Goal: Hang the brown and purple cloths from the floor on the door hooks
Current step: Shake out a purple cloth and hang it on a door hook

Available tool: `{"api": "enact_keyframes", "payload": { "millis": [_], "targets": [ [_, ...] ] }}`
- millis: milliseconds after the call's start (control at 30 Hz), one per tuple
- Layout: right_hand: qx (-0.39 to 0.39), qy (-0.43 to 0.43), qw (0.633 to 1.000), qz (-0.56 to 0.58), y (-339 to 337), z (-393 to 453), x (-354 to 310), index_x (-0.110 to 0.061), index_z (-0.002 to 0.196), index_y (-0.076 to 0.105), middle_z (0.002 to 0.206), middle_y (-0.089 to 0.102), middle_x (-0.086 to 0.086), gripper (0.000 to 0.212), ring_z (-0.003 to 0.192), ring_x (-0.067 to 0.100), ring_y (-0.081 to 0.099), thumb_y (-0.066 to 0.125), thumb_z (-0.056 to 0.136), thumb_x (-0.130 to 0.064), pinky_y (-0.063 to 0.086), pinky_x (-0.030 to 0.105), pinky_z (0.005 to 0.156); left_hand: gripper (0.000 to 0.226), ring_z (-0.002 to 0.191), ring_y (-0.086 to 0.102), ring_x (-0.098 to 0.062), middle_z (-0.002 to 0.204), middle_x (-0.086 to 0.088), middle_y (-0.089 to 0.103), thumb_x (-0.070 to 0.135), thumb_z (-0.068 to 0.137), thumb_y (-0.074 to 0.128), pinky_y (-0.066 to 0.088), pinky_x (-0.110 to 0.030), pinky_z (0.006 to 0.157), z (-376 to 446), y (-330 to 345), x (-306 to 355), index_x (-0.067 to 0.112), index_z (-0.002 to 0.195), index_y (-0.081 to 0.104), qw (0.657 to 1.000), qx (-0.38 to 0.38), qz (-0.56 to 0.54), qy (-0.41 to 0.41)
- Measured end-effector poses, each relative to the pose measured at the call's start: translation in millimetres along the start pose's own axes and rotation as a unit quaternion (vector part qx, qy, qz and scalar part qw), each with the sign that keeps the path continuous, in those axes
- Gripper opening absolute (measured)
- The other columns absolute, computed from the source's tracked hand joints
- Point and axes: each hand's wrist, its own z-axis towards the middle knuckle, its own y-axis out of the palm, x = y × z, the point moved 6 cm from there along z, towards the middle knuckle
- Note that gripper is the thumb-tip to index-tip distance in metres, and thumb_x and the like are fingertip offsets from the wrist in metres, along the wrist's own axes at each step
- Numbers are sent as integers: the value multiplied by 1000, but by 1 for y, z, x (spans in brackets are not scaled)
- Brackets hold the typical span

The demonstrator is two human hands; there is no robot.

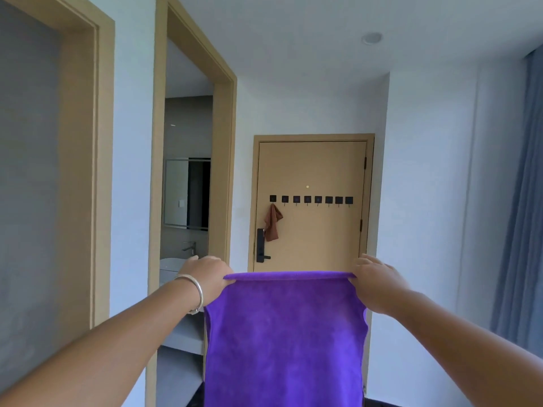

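The purple plush cloth point(286, 342) hangs spread out flat in front of the person, held up by its top edge, which is stretched level between both hands; its lower part runs out of the bottom of the view, and it covers the lower part of the tan wooden door point(311, 171) beyond. The left hand point(205, 274), with a silver bangle point(192, 292) on its wrist, grips the cloth's upper left corner with curled fingers, the corner poking out just under the knuckles; the right hand point(374, 279) grips the upper right corner the same way, fingers curled over the edge. Both arms reach forward, the hands well apart at the cloth's full width.

The brown cloth point(271, 224) hangs bunched from the leftmost of a row of small black square hooks point(311, 199) set across the middle of the door; the other hooks in the row carry nothing; the brown cloth's lower end dangles just beside the black door handle with its lock plate point(261, 245).

To the left, an open wood-framed doorway point(223, 142) shows a bathroom with a mirror point(176, 192), a metal tap point(189, 248) and a white basin point(173, 264); a blue-grey curtain point(523, 215) hangs at the right edge.
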Motion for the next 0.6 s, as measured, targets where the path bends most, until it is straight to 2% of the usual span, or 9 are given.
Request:
{"api": "enact_keyframes", "payload": {
  "millis": [100,200,267,333,433,600],
  "targets": [
    [-5,8,1000,-9,19,36,-5,-25,91,56,92,38,-12,28,118,11,40,30,101,-29,38,28,94,43,94,53,-17,95,6,61,38,102,27,39,-39,95,38,18,-19,26,88,66,1000,-5,-9,7],
    [-15,22,1000,-11,41,66,-6,-27,83,46,90,37,-10,25,117,12,41,30,101,-30,39,28,91,42,93,54,-16,94,6,61,37,101,28,38,-39,96,72,37,-32,26,87,66,1000,-14,-9,14],
    [-20,27,999,-16,57,86,-5,-26,86,50,91,38,-10,26,118,13,41,30,101,-30,39,28,91,42,92,54,-16,93,6,62,36,102,27,39,-39,96,94,49,-39,26,86,65,1000,-14,-3,21],
    [-32,28,999,-26,76,108,-1,-23,98,59,101,46,-10,29,127,13,36,31,101,-29,37,29,96,42,92,55,-16,93,6,62,35,102,27,39,-39,96,118,61,-45,26,86,65,1000,-16,1,24],
    [-39,31,998,-24,104,144,6,-22,112,60,126,50,-7,32,140,15,25,31,101,-30,32,32,104,41,93,55,-16,93,5,63,34,102,28,38,-39,97,156,78,-52,25,87,65,999,-20,7,25],
    [-35,20,999,-6,144,213,26,-22,119,59,135,46,-5,37,141,17,23,28,102,-30,31,34,107,41,90,58,-16,91,5,64,35,102,30,40,-34,89,221,105,-55,24,86,66,999,-16,27,19]
  ]
}}
